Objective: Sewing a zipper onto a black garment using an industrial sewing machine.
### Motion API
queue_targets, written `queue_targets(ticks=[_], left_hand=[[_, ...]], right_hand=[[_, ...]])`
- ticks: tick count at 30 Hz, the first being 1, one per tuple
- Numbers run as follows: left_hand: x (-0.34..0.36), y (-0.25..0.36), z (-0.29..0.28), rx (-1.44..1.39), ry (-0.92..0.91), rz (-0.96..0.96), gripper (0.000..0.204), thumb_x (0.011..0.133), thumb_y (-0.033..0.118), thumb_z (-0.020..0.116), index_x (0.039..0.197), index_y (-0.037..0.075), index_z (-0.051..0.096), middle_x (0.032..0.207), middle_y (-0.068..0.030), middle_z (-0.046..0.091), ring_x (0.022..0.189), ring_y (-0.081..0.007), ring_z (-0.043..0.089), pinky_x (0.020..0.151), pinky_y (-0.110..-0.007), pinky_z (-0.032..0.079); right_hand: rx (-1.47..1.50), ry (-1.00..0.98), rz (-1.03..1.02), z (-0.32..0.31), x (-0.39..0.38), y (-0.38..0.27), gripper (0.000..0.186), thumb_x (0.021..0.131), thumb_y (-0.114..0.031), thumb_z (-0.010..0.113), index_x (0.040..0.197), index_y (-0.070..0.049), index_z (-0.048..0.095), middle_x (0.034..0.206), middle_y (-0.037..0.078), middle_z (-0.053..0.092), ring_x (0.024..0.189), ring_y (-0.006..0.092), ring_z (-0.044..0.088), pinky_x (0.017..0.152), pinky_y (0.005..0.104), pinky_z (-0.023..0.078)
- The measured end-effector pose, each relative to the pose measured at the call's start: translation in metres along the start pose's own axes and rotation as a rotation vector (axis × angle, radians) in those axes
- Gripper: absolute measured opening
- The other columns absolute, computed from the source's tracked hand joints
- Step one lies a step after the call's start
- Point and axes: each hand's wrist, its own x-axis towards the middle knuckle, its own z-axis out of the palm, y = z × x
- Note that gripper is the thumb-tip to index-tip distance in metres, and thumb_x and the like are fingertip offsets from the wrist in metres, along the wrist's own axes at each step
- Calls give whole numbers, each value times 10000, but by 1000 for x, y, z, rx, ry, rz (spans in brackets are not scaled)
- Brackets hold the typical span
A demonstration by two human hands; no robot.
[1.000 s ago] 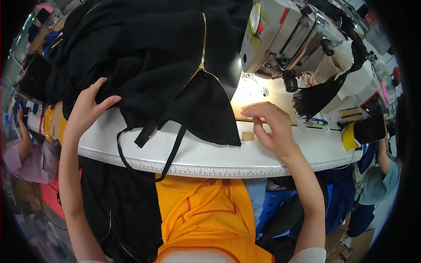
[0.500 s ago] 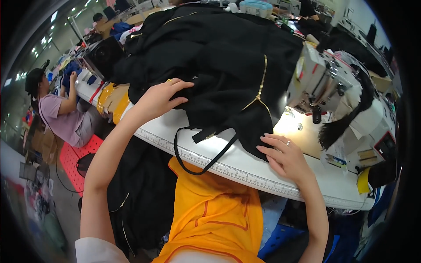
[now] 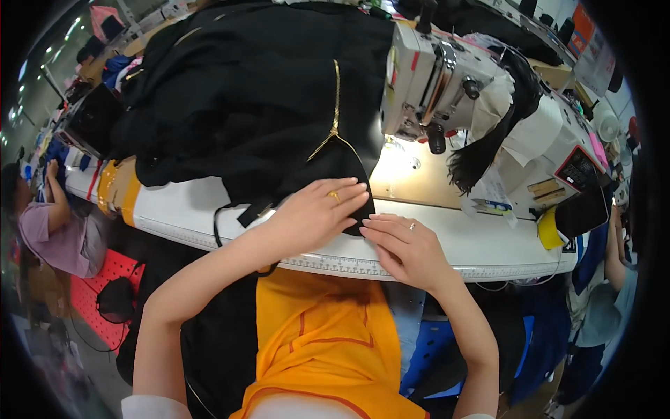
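A black garment [image 3: 258, 91] with gold zippers lies spread over the white sewing table [image 3: 174, 209]. One gold zipper [image 3: 336, 105] runs down its right part and splits into two branches near the front. My left hand [image 3: 324, 209] rests on the garment's front corner, fingers stretched out flat and pointing right. Close beside it, my right hand [image 3: 412, 248] touches the corner's right edge with its fingertips, its fingers extended and the thumb apart. A thin black strap [image 3: 218, 227] hangs over the table edge, partly hidden by my left forearm.
To the right of the garment stands a sewing machine [image 3: 426, 84], its lamp lighting the metal plate [image 3: 412, 174]. A black tassel of threads [image 3: 474, 164] hangs from it. A ruler strip [image 3: 335, 265] follows the table's front edge. At left, a person [image 3: 56, 223] sits near a red stool [image 3: 105, 293].
My left hand has moved right across the garment, from its left side to the front corner next to my right hand. The whole view has shifted, with the machine now nearer the middle.
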Motion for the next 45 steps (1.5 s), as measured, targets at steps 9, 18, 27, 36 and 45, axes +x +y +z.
queue_targets(ticks=[9,18,27,36,45], left_hand=[[45,-52,36,-267,37,-107,404,851,62,554,1251,28,514,1280,-132,545,1168,-314,536,984,-384,442],[88,-83,40,-484,-169,-337,900,798,190,643,1508,71,103,1050,-239,605,938,-379,605,806,-415,498],[91,-90,42,-389,-228,-246,740,862,236,627,1408,-97,255,1179,-244,560,1114,-355,542,950,-399,442],[89,-92,51,-321,-165,-101,577,894,223,600,1314,-112,388,1210,-241,549,1183,-360,510,1015,-390,415],[77,-83,38,-126,156,243,277,822,257,686,1007,72,595,966,-40,597,1002,-225,572,924,-368,452]], right_hand=[[58,-215,-15,-19,26,64,365,798,-59,629,1159,-112,641,1126,56,625,976,236,616,803,349,508],[35,-86,-32,-14,25,103,357,746,-5,614,1091,-96,634,989,84,648,869,271,635,775,376,495],[-12,-112,32,-13,28,102,391,733,-9,622,1100,-133,671,1000,25,636,911,214,626,801,331,516],[-53,-187,122,-12,25,100,413,700,26,611,1085,-110,676,1001,42,649,902,219,629,794,325,513],[36,-100,160,-13,24,94,403,738,31,585,1107,-99,680,1054,63,665,841,211,661,756,297,533]])
